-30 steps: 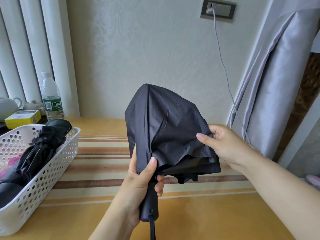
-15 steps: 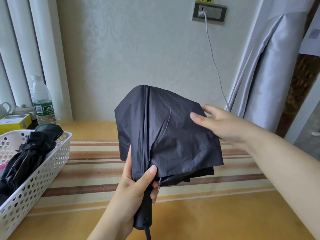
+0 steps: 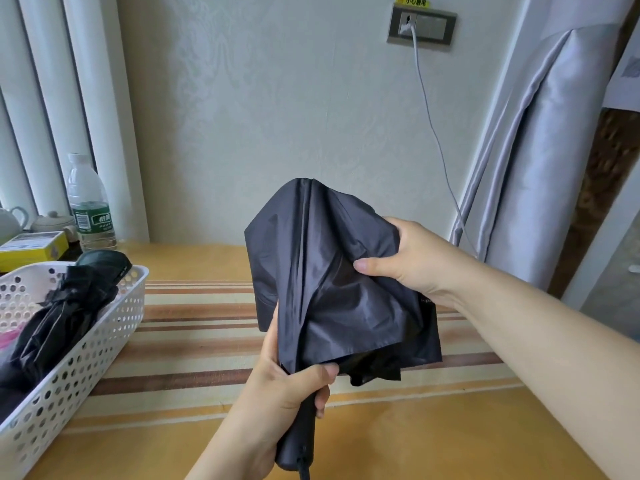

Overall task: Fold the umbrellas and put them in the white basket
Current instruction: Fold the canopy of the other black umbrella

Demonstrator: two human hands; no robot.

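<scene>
left hand grips handle, right hand bunches the dark umbrella canopy; white basket holds black umbrellas.

A clear plastic water bottle with a green label stands on the wooden bench beside a yellow box; a grey cable hangs from the wall socket.

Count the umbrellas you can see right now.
2: one dark umbrella held upright by both hands over the table, one black umbrella lying in the white basket. More may be hidden in the basket, which is cut off.
</scene>
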